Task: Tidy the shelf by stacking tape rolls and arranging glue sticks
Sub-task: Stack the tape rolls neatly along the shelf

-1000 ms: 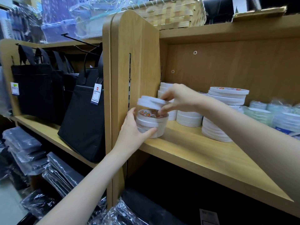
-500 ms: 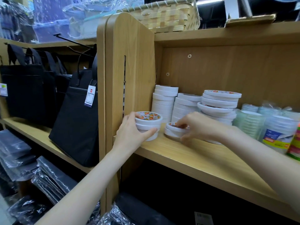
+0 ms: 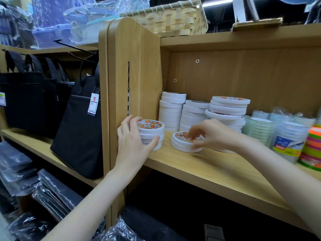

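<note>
A short stack of white tape rolls (image 3: 153, 132) with a red and yellow label on top stands at the left front of the wooden shelf (image 3: 199, 169). My left hand (image 3: 134, 143) wraps round this stack, thumb in front and fingers behind. Right of it lies a lower pair of white tape rolls (image 3: 182, 145). My right hand (image 3: 208, 134) reaches over this pair, its curled fingertips pinching the top roll. Taller stacks of white tape rolls (image 3: 171, 110) stand behind, against the back wall. No glue sticks are visible.
Clear wrapped tape packs (image 3: 278, 134) and a bright coloured pack (image 3: 311, 150) fill the shelf's right side. The wooden side panel (image 3: 132, 75) stands just left of my left hand. Black bags (image 3: 78, 127) hang on the neighbouring shelf. A woven basket (image 3: 170, 18) sits on top.
My right hand has carried a roll from above the left stack down to the shelf beside it and now pinches the low pair there. My left hand stays round the left stack.
</note>
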Action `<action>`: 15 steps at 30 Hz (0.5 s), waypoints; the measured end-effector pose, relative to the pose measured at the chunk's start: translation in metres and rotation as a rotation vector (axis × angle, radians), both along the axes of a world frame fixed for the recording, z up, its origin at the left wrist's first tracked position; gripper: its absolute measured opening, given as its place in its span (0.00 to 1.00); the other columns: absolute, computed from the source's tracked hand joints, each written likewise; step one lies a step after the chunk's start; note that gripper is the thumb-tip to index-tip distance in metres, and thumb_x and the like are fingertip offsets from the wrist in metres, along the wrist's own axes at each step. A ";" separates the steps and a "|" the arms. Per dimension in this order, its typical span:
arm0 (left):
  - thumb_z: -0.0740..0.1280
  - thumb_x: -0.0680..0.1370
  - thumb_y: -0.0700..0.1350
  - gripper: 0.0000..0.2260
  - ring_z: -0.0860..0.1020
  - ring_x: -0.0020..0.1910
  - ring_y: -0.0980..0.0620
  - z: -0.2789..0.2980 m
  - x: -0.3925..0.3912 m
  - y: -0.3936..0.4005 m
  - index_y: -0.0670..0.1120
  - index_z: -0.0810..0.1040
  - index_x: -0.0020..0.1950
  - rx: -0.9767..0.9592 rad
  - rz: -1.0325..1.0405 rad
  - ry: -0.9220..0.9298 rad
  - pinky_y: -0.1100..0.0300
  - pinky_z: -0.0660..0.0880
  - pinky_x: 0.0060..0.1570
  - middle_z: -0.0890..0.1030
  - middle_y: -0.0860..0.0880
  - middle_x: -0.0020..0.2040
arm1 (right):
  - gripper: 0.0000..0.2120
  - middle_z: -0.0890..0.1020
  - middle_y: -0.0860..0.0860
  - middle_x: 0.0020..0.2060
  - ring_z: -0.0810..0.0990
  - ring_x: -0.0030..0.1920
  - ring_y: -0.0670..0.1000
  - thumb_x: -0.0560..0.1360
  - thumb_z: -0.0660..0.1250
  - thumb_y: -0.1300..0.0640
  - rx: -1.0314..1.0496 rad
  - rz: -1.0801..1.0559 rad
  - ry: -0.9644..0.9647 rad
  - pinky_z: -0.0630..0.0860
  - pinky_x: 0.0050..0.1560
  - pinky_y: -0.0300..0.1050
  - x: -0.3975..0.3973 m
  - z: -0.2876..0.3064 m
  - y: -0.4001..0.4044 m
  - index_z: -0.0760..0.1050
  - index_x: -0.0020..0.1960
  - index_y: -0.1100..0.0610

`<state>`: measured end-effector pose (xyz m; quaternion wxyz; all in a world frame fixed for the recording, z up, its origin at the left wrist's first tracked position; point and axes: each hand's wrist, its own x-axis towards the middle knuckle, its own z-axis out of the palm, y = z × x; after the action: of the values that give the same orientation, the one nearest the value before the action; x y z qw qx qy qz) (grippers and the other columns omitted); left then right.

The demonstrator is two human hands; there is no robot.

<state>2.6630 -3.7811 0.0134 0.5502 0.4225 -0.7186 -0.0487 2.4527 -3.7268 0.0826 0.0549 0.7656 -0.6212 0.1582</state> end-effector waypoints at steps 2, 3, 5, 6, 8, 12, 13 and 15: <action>0.71 0.71 0.44 0.23 0.62 0.65 0.49 0.005 -0.004 0.003 0.43 0.69 0.63 -0.090 0.003 0.006 0.63 0.59 0.58 0.66 0.46 0.66 | 0.07 0.81 0.47 0.39 0.74 0.37 0.36 0.69 0.74 0.58 -0.147 0.014 -0.086 0.68 0.39 0.26 -0.007 0.010 0.019 0.80 0.46 0.55; 0.70 0.72 0.42 0.20 0.63 0.64 0.48 0.008 -0.008 0.003 0.43 0.70 0.62 -0.117 0.000 0.007 0.63 0.60 0.58 0.67 0.45 0.65 | 0.05 0.81 0.47 0.38 0.75 0.36 0.36 0.69 0.73 0.60 -0.242 0.021 -0.138 0.68 0.40 0.26 -0.011 0.016 0.030 0.81 0.44 0.55; 0.68 0.72 0.39 0.16 0.65 0.63 0.47 0.014 -0.018 0.005 0.42 0.71 0.60 -0.152 -0.013 0.006 0.62 0.60 0.58 0.69 0.45 0.63 | 0.03 0.81 0.50 0.38 0.75 0.36 0.39 0.70 0.72 0.62 -0.489 0.007 -0.175 0.67 0.39 0.28 -0.024 0.031 0.046 0.80 0.42 0.56; 0.67 0.72 0.38 0.15 0.66 0.62 0.48 0.017 -0.023 0.006 0.42 0.72 0.58 -0.172 -0.021 0.006 0.63 0.60 0.57 0.70 0.44 0.62 | 0.03 0.81 0.51 0.40 0.74 0.37 0.42 0.71 0.71 0.63 -0.573 -0.036 -0.141 0.65 0.39 0.31 -0.032 0.039 0.049 0.80 0.43 0.56; 0.66 0.71 0.35 0.14 0.68 0.58 0.49 0.018 -0.033 0.008 0.42 0.73 0.56 -0.201 -0.063 -0.018 0.65 0.59 0.55 0.72 0.45 0.58 | 0.09 0.79 0.52 0.49 0.72 0.48 0.52 0.72 0.70 0.60 -0.522 -0.159 0.002 0.63 0.48 0.37 -0.051 0.054 0.048 0.79 0.52 0.55; 0.63 0.72 0.41 0.09 0.76 0.49 0.49 0.009 -0.050 0.010 0.47 0.78 0.50 -0.235 -0.167 -0.260 0.57 0.62 0.56 0.78 0.51 0.48 | 0.18 0.79 0.51 0.53 0.74 0.56 0.55 0.70 0.72 0.52 -0.054 -0.283 0.127 0.72 0.57 0.56 -0.070 0.077 0.035 0.75 0.58 0.54; 0.63 0.72 0.44 0.07 0.78 0.47 0.49 0.006 -0.053 0.010 0.49 0.79 0.47 -0.256 -0.152 -0.322 0.57 0.59 0.55 0.80 0.53 0.45 | 0.15 0.80 0.52 0.48 0.76 0.50 0.55 0.69 0.72 0.52 -0.009 -0.268 0.118 0.74 0.51 0.54 -0.071 0.082 0.031 0.77 0.53 0.56; 0.66 0.70 0.46 0.05 0.79 0.43 0.49 0.002 -0.056 0.010 0.51 0.81 0.41 -0.281 -0.141 -0.417 0.58 0.57 0.54 0.81 0.55 0.41 | 0.09 0.78 0.52 0.38 0.75 0.38 0.52 0.69 0.73 0.53 0.061 -0.230 0.103 0.71 0.39 0.44 -0.069 0.089 0.029 0.77 0.45 0.57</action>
<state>2.6071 -3.7709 0.0158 0.4388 0.2918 -0.8438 0.1015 2.3835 -3.6982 0.1713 0.0813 0.6978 -0.7056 0.0922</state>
